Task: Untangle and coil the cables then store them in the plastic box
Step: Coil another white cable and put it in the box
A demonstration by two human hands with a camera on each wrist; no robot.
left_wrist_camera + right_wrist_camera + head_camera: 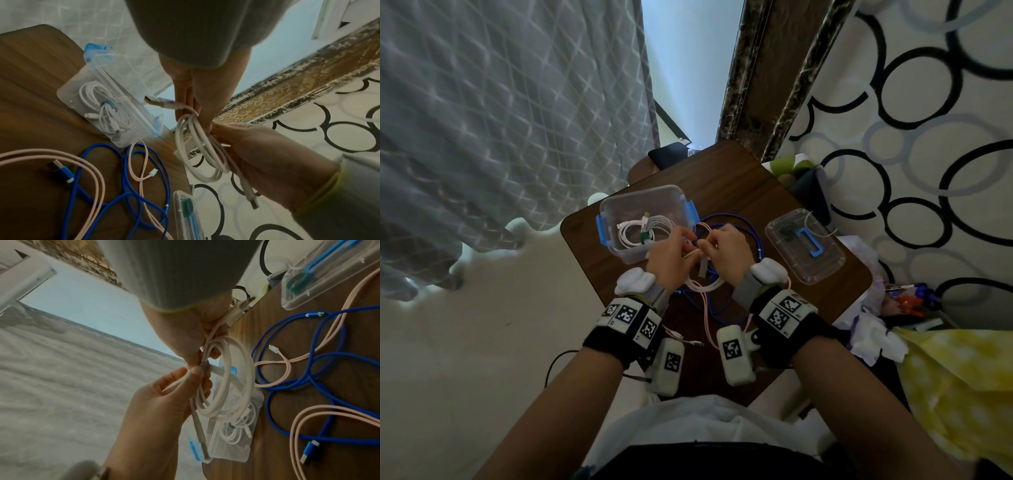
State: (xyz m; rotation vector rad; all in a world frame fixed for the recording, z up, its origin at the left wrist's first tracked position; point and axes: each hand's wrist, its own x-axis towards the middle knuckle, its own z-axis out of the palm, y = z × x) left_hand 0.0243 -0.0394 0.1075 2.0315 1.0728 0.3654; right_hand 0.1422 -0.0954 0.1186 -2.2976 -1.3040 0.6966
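Above the wooden table, both hands hold a small coil of white cable. My left hand pinches the coil where a grey tie strip hangs down. From the other side, my right hand grips the same coil. The clear plastic box with blue latches stands open to the left and holds tied white cables. On the table lie a blue cable and a pink cable, looped over each other.
The box's clear lid lies upside down at the table's right with small items on it. Clutter of bags and papers crowds the right edge. A grey curtain hangs to the left.
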